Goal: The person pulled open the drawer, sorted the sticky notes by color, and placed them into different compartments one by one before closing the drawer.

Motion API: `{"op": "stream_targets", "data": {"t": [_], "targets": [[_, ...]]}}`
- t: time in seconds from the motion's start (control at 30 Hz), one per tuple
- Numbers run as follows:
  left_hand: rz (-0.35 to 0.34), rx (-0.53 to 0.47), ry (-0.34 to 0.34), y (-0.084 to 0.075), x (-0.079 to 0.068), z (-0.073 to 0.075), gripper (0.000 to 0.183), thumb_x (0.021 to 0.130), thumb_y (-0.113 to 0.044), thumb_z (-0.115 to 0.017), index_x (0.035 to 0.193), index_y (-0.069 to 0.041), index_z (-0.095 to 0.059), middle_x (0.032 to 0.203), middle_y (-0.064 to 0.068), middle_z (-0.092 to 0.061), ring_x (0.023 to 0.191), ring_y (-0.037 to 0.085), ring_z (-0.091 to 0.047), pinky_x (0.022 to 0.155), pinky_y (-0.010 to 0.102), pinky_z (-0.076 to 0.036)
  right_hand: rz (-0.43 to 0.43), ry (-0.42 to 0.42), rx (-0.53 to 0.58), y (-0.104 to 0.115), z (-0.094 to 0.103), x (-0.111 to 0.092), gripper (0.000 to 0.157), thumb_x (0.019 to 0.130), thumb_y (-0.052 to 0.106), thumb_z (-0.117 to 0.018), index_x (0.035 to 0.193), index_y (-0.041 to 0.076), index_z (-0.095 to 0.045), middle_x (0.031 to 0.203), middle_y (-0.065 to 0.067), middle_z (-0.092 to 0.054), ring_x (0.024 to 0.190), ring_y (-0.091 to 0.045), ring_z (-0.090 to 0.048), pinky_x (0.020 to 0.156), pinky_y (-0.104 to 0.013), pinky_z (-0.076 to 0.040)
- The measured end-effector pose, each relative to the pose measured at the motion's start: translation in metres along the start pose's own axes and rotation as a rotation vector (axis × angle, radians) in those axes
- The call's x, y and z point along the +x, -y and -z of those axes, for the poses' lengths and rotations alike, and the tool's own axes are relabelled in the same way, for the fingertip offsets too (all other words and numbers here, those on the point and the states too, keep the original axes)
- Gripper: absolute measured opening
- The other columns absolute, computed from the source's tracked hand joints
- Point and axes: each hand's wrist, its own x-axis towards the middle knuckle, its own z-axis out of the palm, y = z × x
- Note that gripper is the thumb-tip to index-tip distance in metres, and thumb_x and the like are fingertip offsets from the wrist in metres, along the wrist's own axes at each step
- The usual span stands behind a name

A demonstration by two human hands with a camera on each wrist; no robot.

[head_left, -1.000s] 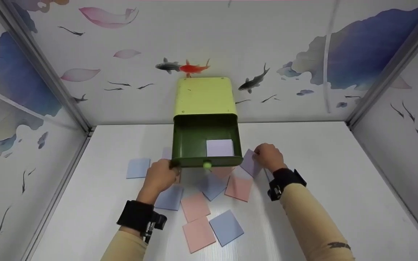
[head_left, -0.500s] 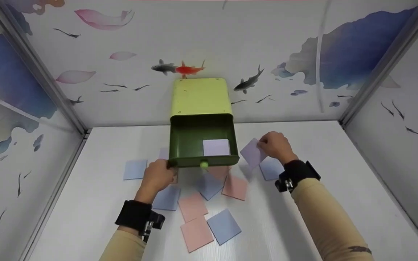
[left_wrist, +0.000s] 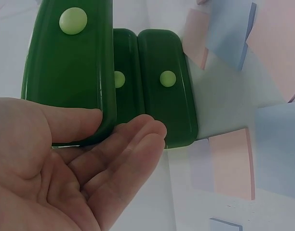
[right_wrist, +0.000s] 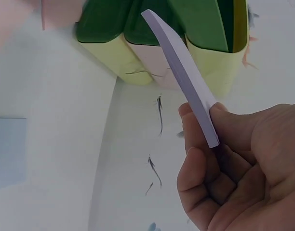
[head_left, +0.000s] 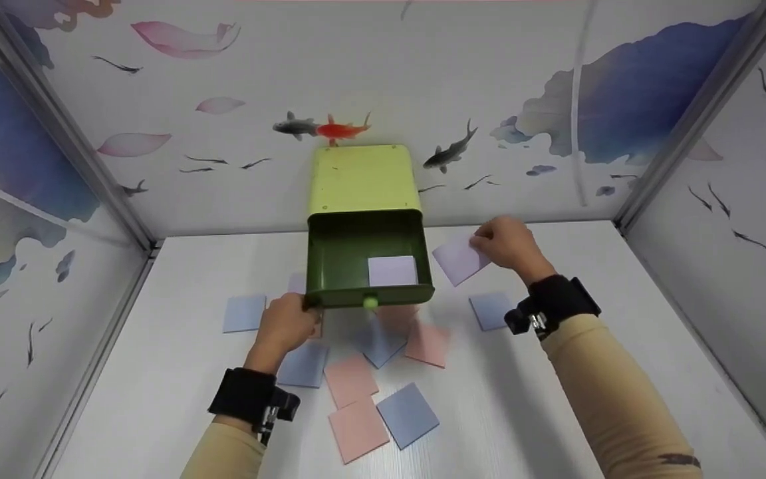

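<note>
Well, the left hand (head_left: 286,326) gripped the pulled-out green drawer (head_left: 336,259) by its near left corner, while the right hand (head_left: 508,246) pinched a purple pad (head_left: 455,261) above the desk (head_left: 180,346), right of the drawer.

Left of the right hand (head_left: 508,245), the drawer wall (head_left: 423,251) is standing in the way — right of the grip, free room is lying.
</note>
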Motion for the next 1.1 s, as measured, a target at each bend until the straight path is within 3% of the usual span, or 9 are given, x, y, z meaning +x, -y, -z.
{"op": "stream_targets", "data": {"t": [0.23,0.43,0.6,0.8,1.1], "targets": [[0.003,0.001,-0.006,0.000,0.000,-0.001,0.018,0.090,-0.010,-0.052,0.082,-0.001,-0.066,0.073,0.010,-0.067,0.058,0.017,-0.054,0.052,0.027,-0.038,0.039,-0.024,0.042,0.017,0.011,0.000,0.027,0.094,0.017,-0.058,0.105,-0.003,-0.072,0.095,-0.019,-0.072,0.081,-0.025,-0.061,0.073,-0.038,-0.048],[0.001,-0.023,0.004,0.000,0.001,-0.002,0.019,0.091,-0.009,-0.052,0.087,0.000,-0.068,0.076,0.011,-0.070,0.061,0.018,-0.061,0.052,0.026,-0.041,-0.002,-0.066,0.050,0.025,0.022,0.001,0.027,0.095,0.016,-0.058,0.107,-0.005,-0.071,0.097,-0.021,-0.070,0.083,-0.027,-0.060,0.075,-0.040,-0.050],[0.009,-0.023,-0.004,0.000,-0.001,-0.001,0.017,0.091,-0.010,-0.053,0.085,0.000,-0.066,0.077,0.011,-0.070,0.063,0.019,-0.061,0.052,0.027,-0.041,-0.002,-0.053,0.078,0.035,0.026,0.002,0.030,0.096,0.018,-0.057,0.111,-0.003,-0.070,0.102,-0.021,-0.070,0.088,-0.029,-0.062,0.081,-0.044,-0.052],[0.015,-0.026,-0.004,0.000,-0.001,-0.001,0.018,0.092,-0.011,-0.053,0.081,-0.002,-0.064,0.077,0.011,-0.069,0.062,0.018,-0.060,0.052,0.027,-0.040,0.019,-0.053,0.111,0.056,0.017,0.003,0.029,0.094,0.019,-0.059,0.110,-0.001,-0.072,0.100,-0.018,-0.072,0.086,-0.027,-0.064,0.078,-0.041,-0.053],[0.009,-0.024,-0.014,-0.001,0.000,-0.001,0.020,0.092,-0.013,-0.053,0.079,-0.003,-0.064,0.077,0.010,-0.070,0.062,0.018,-0.060,0.052,0.026,-0.040,0.042,-0.053,0.153,0.078,-0.012,0.005,0.026,0.091,0.018,-0.062,0.105,-0.001,-0.073,0.102,-0.018,-0.073,0.091,-0.028,-0.069,0.078,-0.040,-0.054]]}}
